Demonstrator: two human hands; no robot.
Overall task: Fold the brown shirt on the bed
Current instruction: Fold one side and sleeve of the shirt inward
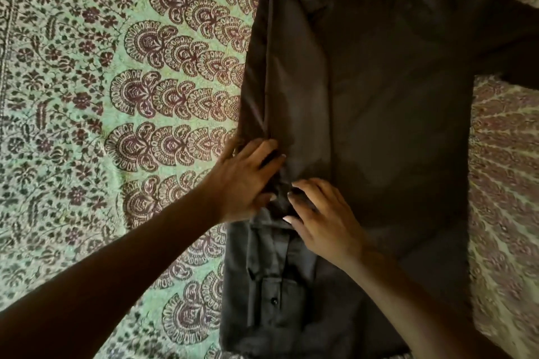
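The brown shirt (pixel 379 114) lies flat on the bed, back side up. Its left side is folded inward, and a long sleeve runs down along that fold to a buttoned cuff (pixel 274 294) near the bottom. The other sleeve (pixel 507 38) sticks out to the upper right. My left hand (pixel 248 181) rests on the folded left edge with fingers spread over the cloth. My right hand (pixel 318 213) sits just beside it on the sleeve, fingers bent, fingertips pressing into a bunched bit of fabric between the two hands.
A bedsheet (pixel 116 96) with a green ground and maroon paisley and flower print covers the bed on the left. On the right the sheet (pixel 504 183) looks paler and pinkish. Both of my forearms reach in from the bottom of the view.
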